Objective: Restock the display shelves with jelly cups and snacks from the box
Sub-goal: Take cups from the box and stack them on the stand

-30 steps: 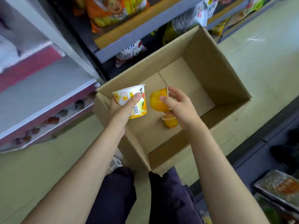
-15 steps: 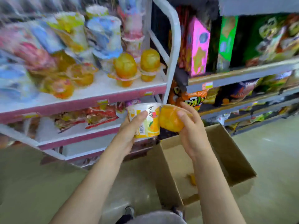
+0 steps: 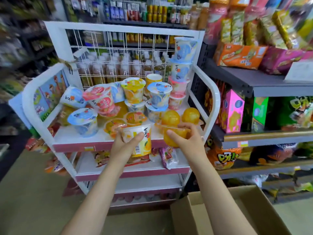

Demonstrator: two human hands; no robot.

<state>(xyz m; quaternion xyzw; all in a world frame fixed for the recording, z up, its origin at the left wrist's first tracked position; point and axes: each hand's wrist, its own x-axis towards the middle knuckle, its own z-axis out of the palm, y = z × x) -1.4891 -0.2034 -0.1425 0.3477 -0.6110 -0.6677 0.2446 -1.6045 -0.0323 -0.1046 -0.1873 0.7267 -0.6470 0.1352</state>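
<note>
My left hand [image 3: 125,146] grips a white and yellow jelly cup [image 3: 142,141] upside down, just in front of the white display rack's top shelf [image 3: 81,139]. My right hand [image 3: 188,141] holds a round orange jelly cup [image 3: 174,134] by its rim at the shelf's front right corner. Several jelly cups in blue, pink, yellow and orange crowd that shelf, among them two orange domes [image 3: 171,117]. The cardboard box [image 3: 254,209] stands open on the floor at the lower right; its inside is mostly hidden.
A second rack shelf [image 3: 118,167] below carries snack packets. Grey store shelving [image 3: 254,82] with boxed and bagged snacks runs along the right. Behind the rack's wire grid stand bottles. Bare floor lies at the lower left.
Both hands have risen from the box up to the rack's top shelf, each still holding its jelly cup. My view has lifted from the box to the whole rack.
</note>
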